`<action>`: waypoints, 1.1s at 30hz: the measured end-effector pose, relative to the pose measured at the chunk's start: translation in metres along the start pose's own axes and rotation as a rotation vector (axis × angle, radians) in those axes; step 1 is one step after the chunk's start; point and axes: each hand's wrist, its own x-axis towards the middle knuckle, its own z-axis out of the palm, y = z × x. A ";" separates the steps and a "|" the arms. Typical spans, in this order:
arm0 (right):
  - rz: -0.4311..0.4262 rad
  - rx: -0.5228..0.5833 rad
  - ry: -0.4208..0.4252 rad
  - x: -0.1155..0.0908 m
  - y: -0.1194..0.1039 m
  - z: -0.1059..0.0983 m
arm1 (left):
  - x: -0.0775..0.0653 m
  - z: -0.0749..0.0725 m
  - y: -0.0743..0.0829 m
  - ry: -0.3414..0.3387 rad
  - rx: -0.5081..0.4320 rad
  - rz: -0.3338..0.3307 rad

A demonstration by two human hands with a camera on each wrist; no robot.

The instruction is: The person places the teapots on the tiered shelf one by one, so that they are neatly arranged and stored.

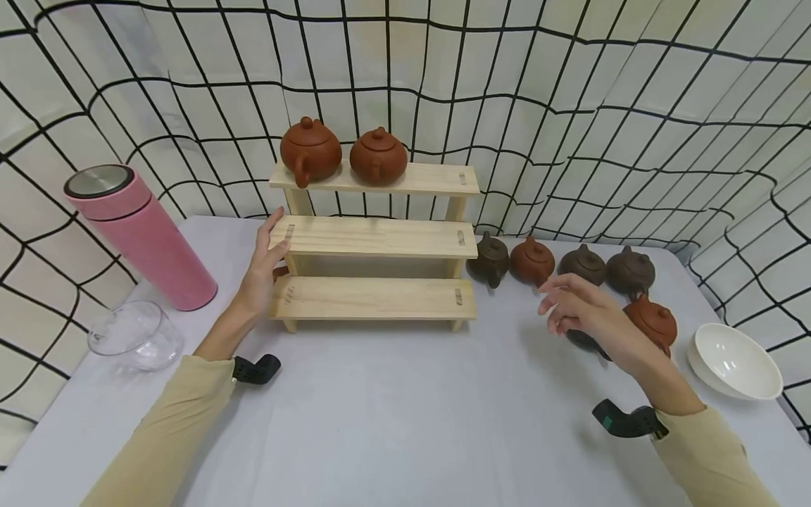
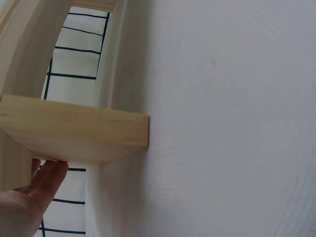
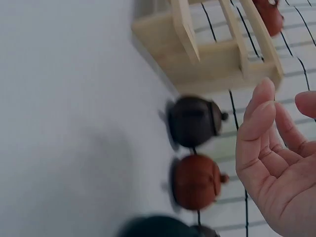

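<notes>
A three-tier wooden display stand (image 1: 380, 299) stands on the table, with two reddish-brown teapots, one (image 1: 313, 151) on the left of its top tier and another (image 1: 379, 158) beside it. My left hand (image 1: 256, 274) grips the stand's left end at the middle tier; in the left wrist view its fingers (image 2: 49, 180) reach behind the wooden side. Nothing is in my right hand (image 1: 586, 313), raised with loosely bent fingers in front of the teapots on the right. Among these are a dark teapot (image 1: 491, 262) and a reddish one (image 1: 532, 262); my right hand partly hides another dark teapot (image 1: 588, 343).
Two more dark teapots, one (image 1: 583, 264) and another (image 1: 630, 271), and a reddish teapot (image 1: 652, 324) stand further right. A white bowl (image 1: 735, 362) is at the right edge. On the left are a pink thermos (image 1: 148, 239) and a clear glass cup (image 1: 136, 338). Black netting (image 1: 507, 95) rises behind.
</notes>
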 end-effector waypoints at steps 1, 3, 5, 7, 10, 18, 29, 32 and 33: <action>-0.007 0.001 0.018 -0.004 0.002 -0.007 | 0.000 0.000 0.000 0.000 0.003 0.001; -0.013 -0.003 0.054 -0.011 0.004 -0.019 | -0.001 0.000 0.001 0.000 0.005 0.000; -0.021 -0.027 0.085 -0.018 0.007 -0.030 | -0.002 -0.001 0.001 0.002 0.008 -0.005; -0.015 -0.047 0.103 -0.024 0.011 -0.038 | -0.004 -0.001 0.000 0.004 0.009 -0.013; 0.038 -0.106 0.110 -0.034 0.016 -0.049 | -0.007 -0.001 -0.001 0.008 0.003 -0.021; 0.158 -0.195 0.089 -0.054 0.037 -0.069 | -0.006 0.000 -0.002 0.008 -0.001 -0.021; 0.253 -0.278 0.056 -0.068 0.060 -0.070 | 0.000 0.000 0.001 0.007 0.008 -0.016; 0.277 -0.257 0.062 -0.067 0.064 -0.068 | 0.000 0.001 0.001 0.006 0.004 -0.017; 0.284 -0.247 0.061 -0.066 0.065 -0.067 | 0.000 0.001 0.002 0.007 0.002 -0.017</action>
